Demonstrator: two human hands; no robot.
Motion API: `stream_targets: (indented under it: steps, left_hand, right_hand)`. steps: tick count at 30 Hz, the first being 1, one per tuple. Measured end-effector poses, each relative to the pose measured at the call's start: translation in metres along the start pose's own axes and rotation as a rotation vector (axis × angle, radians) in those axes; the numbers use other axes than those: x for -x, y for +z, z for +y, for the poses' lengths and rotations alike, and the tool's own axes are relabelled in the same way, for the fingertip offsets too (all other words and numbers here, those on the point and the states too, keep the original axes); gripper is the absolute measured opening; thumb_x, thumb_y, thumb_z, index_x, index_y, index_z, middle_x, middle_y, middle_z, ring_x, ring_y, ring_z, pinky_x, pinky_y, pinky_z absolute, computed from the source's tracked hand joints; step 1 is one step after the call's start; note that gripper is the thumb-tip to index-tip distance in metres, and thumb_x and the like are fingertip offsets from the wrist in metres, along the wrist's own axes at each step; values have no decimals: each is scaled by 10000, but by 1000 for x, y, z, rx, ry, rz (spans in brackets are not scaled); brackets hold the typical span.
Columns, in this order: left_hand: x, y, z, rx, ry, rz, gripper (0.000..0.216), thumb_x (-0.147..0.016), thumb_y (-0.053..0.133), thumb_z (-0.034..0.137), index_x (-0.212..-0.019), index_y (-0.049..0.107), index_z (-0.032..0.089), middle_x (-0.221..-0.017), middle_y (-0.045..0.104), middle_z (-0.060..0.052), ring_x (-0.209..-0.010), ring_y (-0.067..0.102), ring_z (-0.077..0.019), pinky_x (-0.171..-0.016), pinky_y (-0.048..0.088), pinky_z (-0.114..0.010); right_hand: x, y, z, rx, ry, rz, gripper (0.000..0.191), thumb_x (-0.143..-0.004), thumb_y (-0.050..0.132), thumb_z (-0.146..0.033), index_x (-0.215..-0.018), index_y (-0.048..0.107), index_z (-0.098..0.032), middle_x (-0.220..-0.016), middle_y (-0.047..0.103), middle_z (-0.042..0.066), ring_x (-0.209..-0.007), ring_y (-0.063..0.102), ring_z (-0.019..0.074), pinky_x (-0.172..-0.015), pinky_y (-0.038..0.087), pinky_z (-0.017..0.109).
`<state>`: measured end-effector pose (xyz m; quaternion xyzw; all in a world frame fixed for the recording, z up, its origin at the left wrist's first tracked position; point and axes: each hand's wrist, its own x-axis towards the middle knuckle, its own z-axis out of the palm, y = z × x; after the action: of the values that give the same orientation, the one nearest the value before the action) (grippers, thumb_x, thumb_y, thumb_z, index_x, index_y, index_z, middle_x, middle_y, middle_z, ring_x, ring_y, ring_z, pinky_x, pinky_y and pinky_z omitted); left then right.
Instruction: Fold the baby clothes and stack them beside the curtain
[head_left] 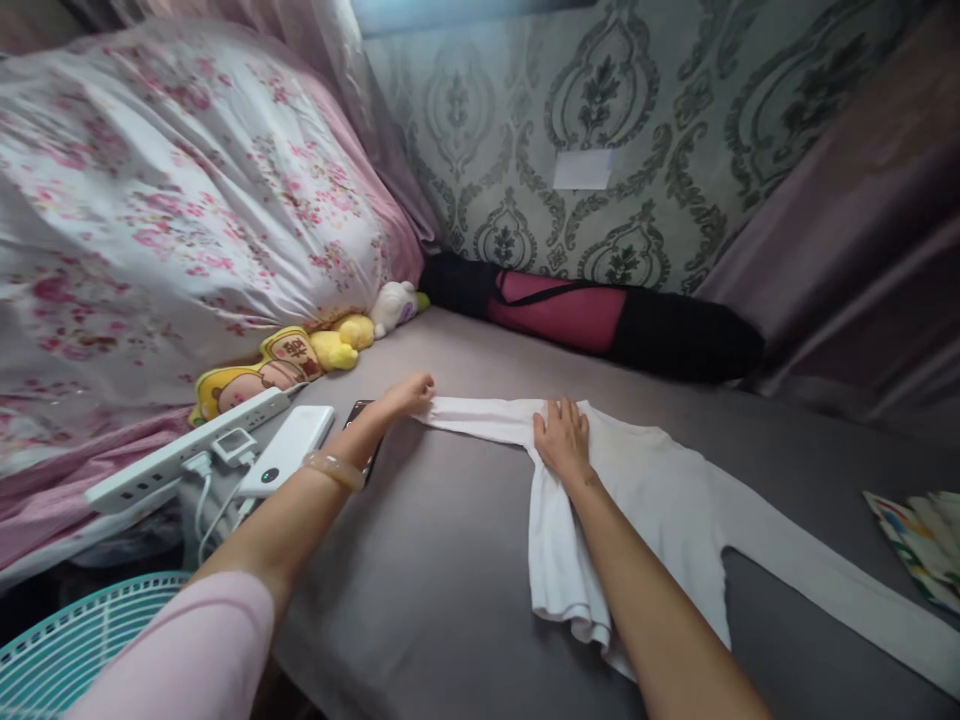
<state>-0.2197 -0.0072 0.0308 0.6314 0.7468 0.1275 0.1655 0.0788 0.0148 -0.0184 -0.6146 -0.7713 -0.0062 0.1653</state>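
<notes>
A white long-sleeved shirt (660, 500) lies spread on the grey bed sheet (442, 560), one sleeve stretched to the left and the other running to the lower right. My left hand (411, 394) is closed on the cuff end of the left-lying sleeve. At the shoulder of that same sleeve, my right hand (562, 437) rests flat on the fabric with its fingers extended. Folds bunch along the shirt's near left side, below my right wrist. My right forearm hides part of the shirt's body.
Left of my hands are a phone (365, 412), a white power bank (291, 450) and a power strip (187, 450) with cables. Plush toys (330, 348) line the bedding. A black and pink bag (570, 312) lies along the wall. A teal basket (90, 640) stands lower left.
</notes>
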Motion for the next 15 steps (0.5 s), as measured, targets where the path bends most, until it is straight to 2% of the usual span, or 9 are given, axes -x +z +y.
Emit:
stream_targets:
  steps: [2,5,9,12,15]
  left_hand:
    - [-4,5,-1,8,-24,-31,300,-736,569,306,-993,628,161,-961,681,-74,-863,599,-189,-746,439,-239]
    - [-6,9,1,38,-78,-59,313,-679,632,329,-942,627,160,-786,671,-42,-741,592,-177,-657,423,-231]
    - [-8,7,5,113,-121,-97,219,-692,607,295,-834,629,130,-572,569,3,-561,535,-139,-535,380,-216]
    - [-10,5,10,176,-136,-34,246,-788,511,321,-890,608,120,-640,578,-6,-564,524,-124,-512,372,-205]
    - [-11,4,14,191,-147,66,277,-862,407,317,-962,577,124,-823,628,-51,-690,567,-143,-560,401,-209]
  right_hand:
    - [1,0,-1,-6,-50,34,475,-957,315,-341,-1303,514,-84,-1402,455,173,-1307,356,269,-1076,232,383]
    - [0,0,-3,-12,-80,-19,459,-962,297,-302,-1295,531,-89,-1366,506,149,-1248,429,242,-1044,280,335]
    - [-2,2,-7,3,-38,-119,504,-968,255,-280,-1367,453,-45,-1435,436,155,-1323,361,245,-1086,226,332]
    - [-1,2,-10,-2,-2,-209,570,-971,224,-329,-1436,334,-18,-1513,309,153,-1400,234,252,-1130,149,372]
    - [-1,1,-12,-14,33,-272,618,-972,185,-379,-1471,253,-21,-1549,221,135,-1427,156,247,-1147,102,391]
